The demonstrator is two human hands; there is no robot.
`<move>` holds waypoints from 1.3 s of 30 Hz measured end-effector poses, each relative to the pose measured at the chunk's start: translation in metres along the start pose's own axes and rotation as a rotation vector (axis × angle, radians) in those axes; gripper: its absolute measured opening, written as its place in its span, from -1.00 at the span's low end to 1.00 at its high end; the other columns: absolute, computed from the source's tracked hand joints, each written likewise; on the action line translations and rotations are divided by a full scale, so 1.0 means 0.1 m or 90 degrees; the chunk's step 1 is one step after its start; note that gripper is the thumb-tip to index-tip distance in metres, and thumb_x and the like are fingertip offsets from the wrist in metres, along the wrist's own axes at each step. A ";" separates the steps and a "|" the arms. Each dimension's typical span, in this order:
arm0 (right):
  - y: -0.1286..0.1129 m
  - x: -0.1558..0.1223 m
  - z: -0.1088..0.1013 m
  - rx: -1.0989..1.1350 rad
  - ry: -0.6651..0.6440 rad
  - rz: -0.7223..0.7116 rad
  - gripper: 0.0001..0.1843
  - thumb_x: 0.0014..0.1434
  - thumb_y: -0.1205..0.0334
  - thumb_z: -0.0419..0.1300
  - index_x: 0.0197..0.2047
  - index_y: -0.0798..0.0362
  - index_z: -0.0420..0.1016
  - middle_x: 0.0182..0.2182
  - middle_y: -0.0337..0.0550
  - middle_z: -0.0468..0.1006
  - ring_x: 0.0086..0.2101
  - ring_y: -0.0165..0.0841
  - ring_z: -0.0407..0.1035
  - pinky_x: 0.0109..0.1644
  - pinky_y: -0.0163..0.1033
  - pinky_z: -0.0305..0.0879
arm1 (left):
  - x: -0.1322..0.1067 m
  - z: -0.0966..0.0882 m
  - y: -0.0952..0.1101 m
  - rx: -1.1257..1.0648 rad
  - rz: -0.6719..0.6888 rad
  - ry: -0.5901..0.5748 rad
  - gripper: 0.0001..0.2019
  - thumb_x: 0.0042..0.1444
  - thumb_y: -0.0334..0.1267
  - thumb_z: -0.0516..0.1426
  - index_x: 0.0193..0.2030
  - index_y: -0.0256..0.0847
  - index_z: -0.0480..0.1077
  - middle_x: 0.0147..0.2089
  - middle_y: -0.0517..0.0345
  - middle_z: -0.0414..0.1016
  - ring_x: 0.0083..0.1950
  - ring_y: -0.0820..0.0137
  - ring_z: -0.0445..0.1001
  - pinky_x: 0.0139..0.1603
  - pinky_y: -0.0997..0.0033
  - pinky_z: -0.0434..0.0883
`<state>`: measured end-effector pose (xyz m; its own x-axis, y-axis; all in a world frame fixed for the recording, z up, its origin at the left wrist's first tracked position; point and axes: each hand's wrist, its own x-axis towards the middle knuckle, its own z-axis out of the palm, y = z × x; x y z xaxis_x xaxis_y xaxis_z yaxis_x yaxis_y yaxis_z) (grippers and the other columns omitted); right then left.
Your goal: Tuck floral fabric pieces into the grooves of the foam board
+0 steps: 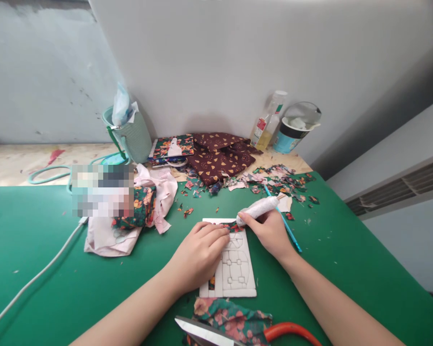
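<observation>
A white board [251, 274] with a grooved pattern of lines and small squares lies on the green table. Dark floral fabric [234, 227] covers its top strip, and a small patch [211, 283] sits at its lower left. My left hand [202, 252] rests flat on the board's left side, fingers stretched over the upper part. My right hand [273, 235] is closed around a thick, white-wrapped, pen-like tool [258, 210]. Its lower end is at the floral strip near the top right corner; I cannot make out the tip.
Scissors [205, 331] with a red handle and a floral cloth [231, 315] lie near me. A blue stick [291, 233] is right of the board. Fabric scraps [285, 185], brown cloth [220, 158], a bottle [270, 122], a paper cup [292, 134] and a green basket [135, 137] stand behind. A white cable [32, 283] crosses left.
</observation>
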<state>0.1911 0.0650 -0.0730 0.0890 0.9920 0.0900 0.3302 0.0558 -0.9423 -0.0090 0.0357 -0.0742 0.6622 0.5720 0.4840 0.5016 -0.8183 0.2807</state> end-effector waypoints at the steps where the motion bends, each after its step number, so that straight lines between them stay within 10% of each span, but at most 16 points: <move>1: 0.00 0.00 0.00 -0.004 0.000 -0.001 -0.73 -0.02 0.04 0.32 -0.41 0.08 0.52 -0.43 -0.03 0.63 -0.38 -0.15 0.53 -0.31 -0.15 0.45 | 0.00 0.00 0.00 0.000 -0.001 -0.001 -0.73 0.19 -0.53 -0.04 -0.03 -0.32 0.36 -0.02 -0.05 0.53 0.04 0.23 0.46 0.04 0.14 0.35; 39: 0.02 -0.02 0.01 -0.030 0.008 0.009 -0.70 -0.04 0.02 0.33 -0.39 0.11 0.49 -0.44 -0.03 0.61 -0.40 -0.19 0.51 -0.33 -0.18 0.42 | 0.01 -0.03 0.01 -0.001 -0.023 -0.110 -0.66 0.17 -0.53 -0.06 0.07 -0.34 0.30 0.11 -0.04 0.41 0.11 0.16 0.28 0.13 0.08 0.27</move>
<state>0.1903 0.0633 -0.0753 0.1056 0.9910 0.0817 0.3726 0.0368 -0.9273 -0.0096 0.0351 -0.0710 0.7299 0.6016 0.3245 0.5252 -0.7975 0.2970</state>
